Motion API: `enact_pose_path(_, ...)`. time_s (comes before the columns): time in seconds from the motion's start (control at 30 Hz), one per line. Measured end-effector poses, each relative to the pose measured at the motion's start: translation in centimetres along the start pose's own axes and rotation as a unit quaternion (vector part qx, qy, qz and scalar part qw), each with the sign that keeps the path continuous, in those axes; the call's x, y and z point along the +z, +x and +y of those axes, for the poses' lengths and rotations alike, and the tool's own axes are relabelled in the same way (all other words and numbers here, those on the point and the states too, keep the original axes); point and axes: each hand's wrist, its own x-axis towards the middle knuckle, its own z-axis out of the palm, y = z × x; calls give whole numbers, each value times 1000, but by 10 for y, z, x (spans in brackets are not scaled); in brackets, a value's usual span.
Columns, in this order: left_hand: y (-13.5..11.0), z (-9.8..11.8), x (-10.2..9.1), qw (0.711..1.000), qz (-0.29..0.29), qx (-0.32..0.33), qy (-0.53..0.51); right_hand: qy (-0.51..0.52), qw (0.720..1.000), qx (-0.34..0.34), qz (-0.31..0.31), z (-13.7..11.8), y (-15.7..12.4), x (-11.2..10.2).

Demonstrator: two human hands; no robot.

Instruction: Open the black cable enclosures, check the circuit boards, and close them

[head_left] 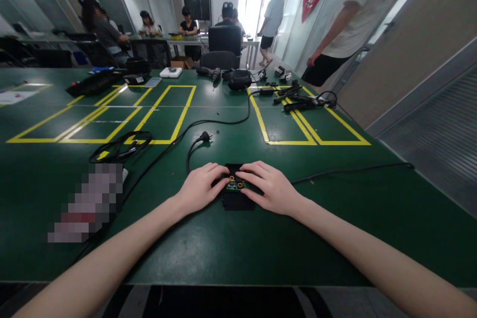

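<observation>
A small green circuit board [233, 185] with copper-coloured coils lies in an opened black plastic case, at the middle of the table's near side. My left hand [203, 186] grips its left side, thumb and fingertips closed on the edge. From the right, my right hand [270, 186] holds the same board, its bent fingers on the top and right edge. One black case half [238, 202] shows below the board, towards me; another dark part is partly hidden behind my fingers. A cord with a black plug [204, 137] runs out beyond my left hand.
Coiled black cables [121, 146] and a blurred-out item [89, 203] lie left on the green table [208, 248]. A cordless drill [212, 74], a white device [171, 72] and more adapters [298, 102] sit at the far side. A person [343, 25] stands at the right.
</observation>
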Motion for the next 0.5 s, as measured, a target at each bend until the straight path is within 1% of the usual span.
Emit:
enact_pose_path(0.17,0,0,-3,999,44,20,6,-67,997,-26,-9,9,0,-8)
enact_pose_path(0.27,0,2,-5,998,55,26,-8,-74,997,-27,-16,15,-3,-10)
enact_pose_path(0.37,-1,2,-8,998,41,28,-31,-51,998,-31,-12,20,-7,-10)
enact_pose_path(0.5,-2,0,-12,996,12,64,-57,-39,996,-81,21,20,-11,-9)
